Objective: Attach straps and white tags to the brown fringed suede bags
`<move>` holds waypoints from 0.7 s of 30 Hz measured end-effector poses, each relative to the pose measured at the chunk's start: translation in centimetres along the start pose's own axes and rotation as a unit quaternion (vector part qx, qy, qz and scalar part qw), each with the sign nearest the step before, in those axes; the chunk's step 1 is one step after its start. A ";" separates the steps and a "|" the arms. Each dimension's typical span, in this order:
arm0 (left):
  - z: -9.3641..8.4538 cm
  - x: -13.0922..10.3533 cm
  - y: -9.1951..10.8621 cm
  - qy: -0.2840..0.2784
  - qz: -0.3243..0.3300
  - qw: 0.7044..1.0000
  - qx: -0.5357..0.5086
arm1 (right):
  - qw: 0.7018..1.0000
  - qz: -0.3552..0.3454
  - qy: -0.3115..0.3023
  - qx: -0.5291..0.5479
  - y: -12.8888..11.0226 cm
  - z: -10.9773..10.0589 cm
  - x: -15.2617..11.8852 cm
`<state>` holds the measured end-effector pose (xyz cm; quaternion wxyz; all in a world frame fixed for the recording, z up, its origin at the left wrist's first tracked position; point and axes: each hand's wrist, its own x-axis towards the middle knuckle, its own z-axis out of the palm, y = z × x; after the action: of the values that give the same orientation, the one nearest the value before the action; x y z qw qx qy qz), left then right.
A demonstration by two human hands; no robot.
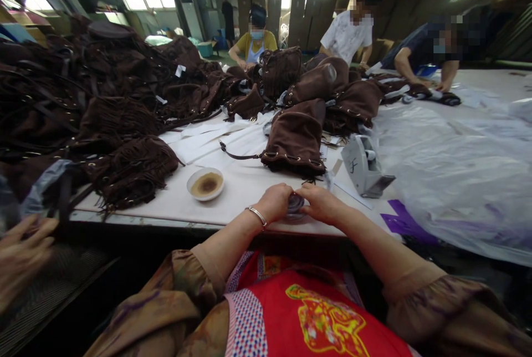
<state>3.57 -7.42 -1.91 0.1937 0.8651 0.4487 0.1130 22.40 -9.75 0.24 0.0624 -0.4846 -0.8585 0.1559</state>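
Observation:
My left hand (275, 202), with a silver bangle at its wrist, and my right hand (319, 203) meet at the table's front edge. Between them both are closed on a small round greyish, see-through thing (296, 205); whether it is a tape roll or a lidded pot I cannot tell. Just beyond my fingers a dark brown bag (294, 129) with eyelets and fringe lies on the table, its strap trailing left. A white bowl (195, 192) with brownish contents stands left of my hands. To their right is a grey tape dispenser (361, 166).
Brown fringed bags (124, 118) are heaped along the left. Clear plastic sheeting (449, 168) covers the right side, beside a purple strip (401, 218). Several people work across the table (245, 207). Another person's hand (25, 251) is at the left edge.

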 end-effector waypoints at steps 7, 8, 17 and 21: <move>0.4 -1.6 -0.9 0.100 0.032 0.991 -0.080 | 0.988 0.109 0.023 -0.104 -2.7 1.6 -0.8; 0.5 -2.2 -1.1 0.109 0.054 0.988 -0.091 | 0.987 0.121 0.025 -0.106 -3.0 1.8 -0.9; 0.6 -4.4 -0.6 0.029 0.073 0.997 0.003 | 0.985 0.141 0.032 -0.092 -3.4 2.2 -0.8; 0.6 -4.1 -0.2 0.012 0.083 0.996 0.026 | 0.993 0.103 0.063 -0.010 -2.0 2.2 -1.8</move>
<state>1.31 -10.78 -2.63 0.1555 0.9027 0.3807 0.1269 21.17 -12.72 -1.15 0.0953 -0.5802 -0.7996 0.1217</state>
